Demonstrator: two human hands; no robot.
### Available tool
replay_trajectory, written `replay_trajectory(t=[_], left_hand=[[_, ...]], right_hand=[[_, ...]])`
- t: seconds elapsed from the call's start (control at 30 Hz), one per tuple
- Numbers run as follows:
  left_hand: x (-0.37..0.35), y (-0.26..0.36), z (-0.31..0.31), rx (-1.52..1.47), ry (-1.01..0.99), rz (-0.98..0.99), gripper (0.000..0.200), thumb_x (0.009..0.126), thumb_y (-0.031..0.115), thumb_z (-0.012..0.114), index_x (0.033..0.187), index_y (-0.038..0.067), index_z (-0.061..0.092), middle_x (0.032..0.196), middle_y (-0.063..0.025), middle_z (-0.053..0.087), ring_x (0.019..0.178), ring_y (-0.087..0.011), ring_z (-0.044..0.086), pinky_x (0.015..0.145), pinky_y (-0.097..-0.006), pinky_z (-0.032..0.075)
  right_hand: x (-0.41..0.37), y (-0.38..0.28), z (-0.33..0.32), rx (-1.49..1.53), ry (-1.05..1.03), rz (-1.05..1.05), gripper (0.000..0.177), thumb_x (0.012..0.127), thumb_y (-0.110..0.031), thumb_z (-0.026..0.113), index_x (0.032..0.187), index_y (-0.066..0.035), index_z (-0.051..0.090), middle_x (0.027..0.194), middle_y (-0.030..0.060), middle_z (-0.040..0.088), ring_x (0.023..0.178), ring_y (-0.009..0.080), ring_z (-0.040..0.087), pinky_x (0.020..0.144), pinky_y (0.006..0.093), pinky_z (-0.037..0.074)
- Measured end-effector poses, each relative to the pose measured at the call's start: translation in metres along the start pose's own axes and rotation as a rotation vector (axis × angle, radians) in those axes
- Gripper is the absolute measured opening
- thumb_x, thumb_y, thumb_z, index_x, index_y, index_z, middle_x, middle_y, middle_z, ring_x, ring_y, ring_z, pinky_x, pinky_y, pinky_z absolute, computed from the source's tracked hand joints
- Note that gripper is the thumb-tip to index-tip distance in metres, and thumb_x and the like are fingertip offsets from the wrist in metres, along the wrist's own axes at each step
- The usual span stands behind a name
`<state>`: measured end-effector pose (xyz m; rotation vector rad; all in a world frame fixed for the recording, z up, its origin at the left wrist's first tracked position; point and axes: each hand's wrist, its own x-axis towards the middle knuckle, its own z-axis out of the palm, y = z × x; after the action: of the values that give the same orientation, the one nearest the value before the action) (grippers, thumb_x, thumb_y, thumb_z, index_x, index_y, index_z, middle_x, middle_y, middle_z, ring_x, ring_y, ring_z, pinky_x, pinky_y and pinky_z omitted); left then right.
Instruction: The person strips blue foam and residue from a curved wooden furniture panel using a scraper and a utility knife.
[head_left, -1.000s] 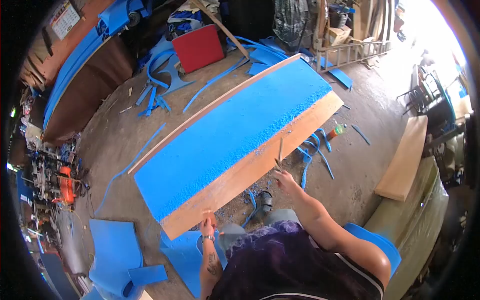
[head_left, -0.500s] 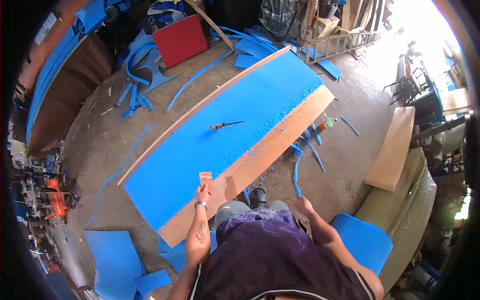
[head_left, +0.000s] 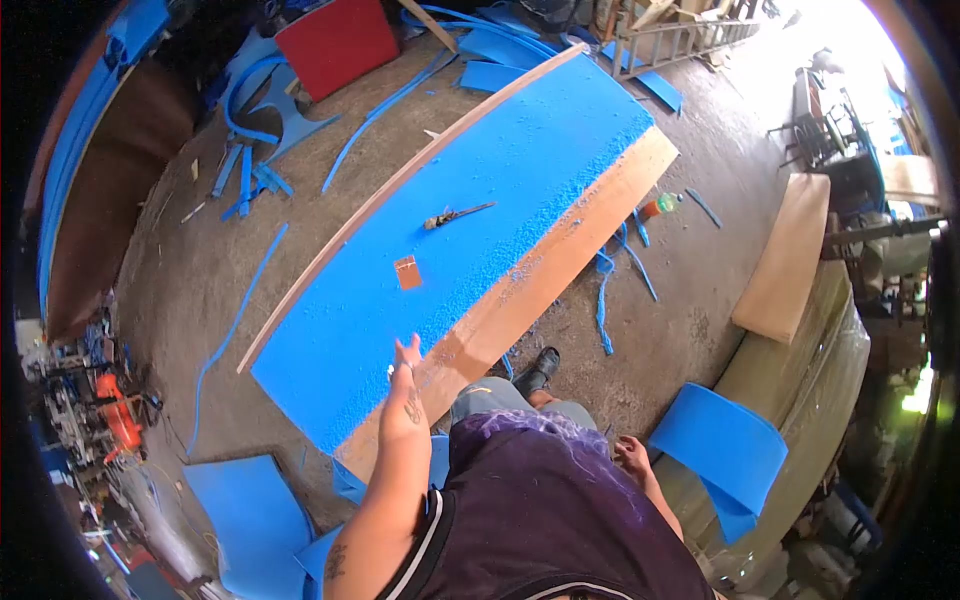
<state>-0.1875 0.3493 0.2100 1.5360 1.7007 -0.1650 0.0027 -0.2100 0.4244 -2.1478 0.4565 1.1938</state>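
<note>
My left hand (head_left: pixel 405 354) is over the near edge of a long blue foam sheet (head_left: pixel 470 190), its fingers spread and nothing in them. A small flat orange-brown block (head_left: pixel 408 274) with a pale stripe lies on the foam just beyond the fingertips. Farther along the sheet rests a tool with a thin dark blade (head_left: pixel 460 215). Blue crumbs cover the sheet's near side and spill onto the bare wooden strip (head_left: pixel 560 250) beside it. At my right side my right hand (head_left: pixel 632 456) hangs low with loosely bent fingers, no object showing in it.
A curled blue foam piece (head_left: pixel 720 440) lies right of me on a wrapped stack (head_left: pixel 800 370). Blue offcuts and a bottle (head_left: pixel 660 205) are on the floor. Beyond the bench stands a red panel (head_left: pixel 338 45). A wooden board (head_left: pixel 785 260) lies at right.
My left hand has let go of the orange-brown block, which now lies on the foam. My right hand has drawn back toward my waist. The view has shifted.
</note>
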Motion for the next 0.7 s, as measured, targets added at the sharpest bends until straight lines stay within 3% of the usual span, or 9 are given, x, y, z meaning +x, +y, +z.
replay_trajectory(t=[0.1,0.27,0.37,0.4,0.43,0.47,0.53,0.6,0.7], left_hand=[[-0.075,-0.003,0.003,0.203,-0.451,0.134,0.075,0.085,0.055,0.051,0.133,-0.001,0.039,0.134,-0.0252,0.043,0.124,-0.0381,0.042,0.104,-0.0402,0.034],[-0.143,0.009,0.038,0.360,-0.695,0.161,0.064,0.085,0.045,0.057,0.127,-0.001,0.047,0.125,-0.0219,0.053,0.116,-0.0362,0.051,0.099,-0.0402,0.039],[-0.139,0.051,0.057,0.361,-0.589,0.290,0.053,0.086,0.040,0.059,0.123,0.002,0.052,0.115,-0.0185,0.061,0.108,-0.0305,0.057,0.094,-0.0395,0.043],[-0.134,0.073,0.071,0.188,-0.554,0.443,0.046,0.087,0.037,0.059,0.118,0.003,0.055,0.107,-0.0158,0.063,0.099,-0.0257,0.060,0.088,-0.0375,0.046],[-0.131,0.101,0.092,0.005,-0.539,0.581,0.040,0.088,0.034,0.060,0.114,0.004,0.058,0.098,-0.0130,0.065,0.090,-0.0210,0.062,0.082,-0.0355,0.049],[-0.165,0.175,0.080,0.012,-0.628,0.592,0.031,0.089,0.030,0.060,0.108,0.006,0.059,0.085,-0.0045,0.062,0.076,-0.0120,0.057,0.070,-0.0290,0.050],[-0.240,0.298,0.079,-0.249,-0.786,0.805,0.022,0.091,0.024,0.059,0.105,0.007,0.061,0.073,0.0033,0.054,0.061,-0.0058,0.049,0.054,-0.0207,0.042],[-0.368,0.415,0.055,-0.322,-0.806,1.142,0.017,0.092,0.020,0.057,0.097,0.005,0.063,0.076,0.0012,0.056,0.060,-0.0028,0.045,0.050,-0.0197,0.037],[-0.584,0.514,0.017,-0.877,-0.780,2.005,0.007,0.080,0.003,0.059,0.085,-0.001,0.058,0.084,-0.0133,0.063,0.072,-0.0259,0.061,0.073,-0.0388,0.052]], right_hand=[[-0.017,0.024,0.000,0.091,0.076,0.006,0.045,0.085,-0.022,0.066,0.123,-0.005,0.050,0.090,0.0106,0.064,0.068,0.0164,0.062,0.054,0.0282,0.047],[-0.052,0.052,-0.001,0.030,0.162,0.038,0.039,0.085,-0.026,0.065,0.116,-0.003,0.055,0.090,0.0079,0.064,0.073,0.0148,0.062,0.062,0.0300,0.051],[-0.023,0.081,-0.010,0.308,0.158,0.012,0.038,0.085,-0.020,0.065,0.118,-0.005,0.054,0.089,0.0095,0.064,0.071,0.0162,0.061,0.059,0.0293,0.049],[0.006,0.100,-0.021,0.062,0.344,-0.126,0.034,0.086,-0.019,0.063,0.116,-0.005,0.056,0.095,0.0110,0.065,0.086,0.0190,0.063,0.073,0.0299,0.050],[-0.005,0.056,-0.042,0.184,0.473,-0.174,0.031,0.087,-0.019,0.061,0.114,-0.003,0.057,0.101,0.0126,0.065,0.098,0.0185,0.061,0.083,0.0296,0.047],[-0.031,-0.006,-0.074,0.450,0.541,-0.333,0.028,0.087,-0.018,0.061,0.109,-0.002,0.059,0.098,0.0095,0.065,0.094,0.0153,0.061,0.081,0.0279,0.048],[-0.069,-0.082,-0.154,0.433,0.771,-0.522,0.020,0.090,-0.017,0.058,0.102,-0.001,0.059,0.091,0.0058,0.060,0.080,0.0113,0.055,0.072,0.0264,0.046],[-0.138,-0.148,-0.230,0.505,0.962,-1.120,0.015,0.092,-0.012,0.052,0.097,0.000,0.059,0.087,0.0075,0.058,0.076,0.0136,0.054,0.068,0.0271,0.045],[-0.265,-0.189,-0.306,0.426,1.336,-1.643,0.016,0.087,-0.013,0.048,0.083,-0.001,0.057,0.082,0.0099,0.056,0.070,0.0186,0.054,0.064,0.0312,0.045]])
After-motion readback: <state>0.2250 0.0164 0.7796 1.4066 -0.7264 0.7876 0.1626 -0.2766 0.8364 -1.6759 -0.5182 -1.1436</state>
